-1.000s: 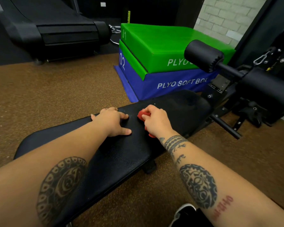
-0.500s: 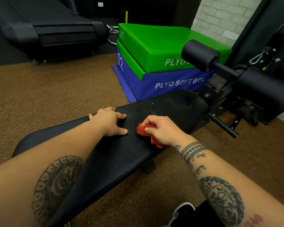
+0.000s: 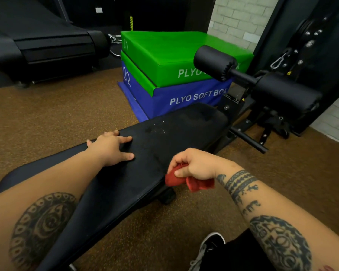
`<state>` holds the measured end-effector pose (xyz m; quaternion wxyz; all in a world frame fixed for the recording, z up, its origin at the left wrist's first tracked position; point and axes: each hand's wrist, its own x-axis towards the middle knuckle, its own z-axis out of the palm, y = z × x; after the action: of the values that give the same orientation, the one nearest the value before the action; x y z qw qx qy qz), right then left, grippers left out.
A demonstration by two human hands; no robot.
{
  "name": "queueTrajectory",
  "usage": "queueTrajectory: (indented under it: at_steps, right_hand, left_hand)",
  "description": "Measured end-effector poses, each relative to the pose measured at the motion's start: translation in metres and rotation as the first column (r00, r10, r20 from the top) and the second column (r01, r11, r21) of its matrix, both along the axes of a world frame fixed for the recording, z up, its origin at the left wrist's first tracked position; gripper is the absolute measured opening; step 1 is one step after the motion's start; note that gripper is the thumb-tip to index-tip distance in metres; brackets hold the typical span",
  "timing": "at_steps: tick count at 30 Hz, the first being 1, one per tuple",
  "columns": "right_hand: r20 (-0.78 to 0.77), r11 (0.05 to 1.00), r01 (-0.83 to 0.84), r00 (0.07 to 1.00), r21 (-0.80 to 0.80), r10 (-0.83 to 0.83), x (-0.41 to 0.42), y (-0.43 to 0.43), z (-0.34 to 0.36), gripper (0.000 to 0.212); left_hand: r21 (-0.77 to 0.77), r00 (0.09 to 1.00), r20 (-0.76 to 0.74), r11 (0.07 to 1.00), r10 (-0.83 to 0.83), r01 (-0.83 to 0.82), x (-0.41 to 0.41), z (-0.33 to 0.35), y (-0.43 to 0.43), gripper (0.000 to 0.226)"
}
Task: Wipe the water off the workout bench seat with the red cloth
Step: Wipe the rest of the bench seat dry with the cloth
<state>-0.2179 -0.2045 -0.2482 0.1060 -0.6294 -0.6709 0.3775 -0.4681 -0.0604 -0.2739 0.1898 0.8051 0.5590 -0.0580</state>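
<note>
Right hand (image 3: 196,165) is gripping the red cloth (image 3: 194,183), fingers curled round it, at the right edge of the bench seat (image 3: 125,182). Left hand (image 3: 110,148) is resting near the left edge, fingers spread. Water droplets (image 3: 160,127) are lying beyond.

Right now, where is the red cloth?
Head view: the red cloth is bunched in the right hand at the right edge of the workout bench, across from the left hand resting flat on it.
</note>
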Motion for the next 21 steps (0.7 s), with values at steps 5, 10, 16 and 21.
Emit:
queueTrajectory:
  at_steps: [5,10,16,21]
  right_hand:
    - [-0.123,0.986,0.152,0.982,0.071,-0.142,-0.009,-0.012,0.001,0.019]
    - [-0.176,0.916,0.245,0.964,0.318,-0.197,-0.035,0.002,-0.023,0.019]
    - [-0.161,0.973,0.167,0.977,0.158,-0.142,-0.031,0.007,-0.015,0.014]
    - [-0.545,0.823,0.561,0.719,0.090,-0.430,-0.025,0.017,-0.010,0.010]
  left_hand:
    - [0.050,0.999,0.008,0.998,0.034,-0.035,0.006,-0.005,-0.011,0.068]
    - [0.179,0.993,0.114,0.984,-0.024,0.003,0.011,-0.014,-0.031,0.042]
    - [0.227,0.906,0.415,0.974,-0.088,-0.010,0.020,-0.005,-0.048,0.030]
    - [-0.216,0.579,0.802,0.975,0.145,0.054,0.045,0.022,-0.059,0.024]
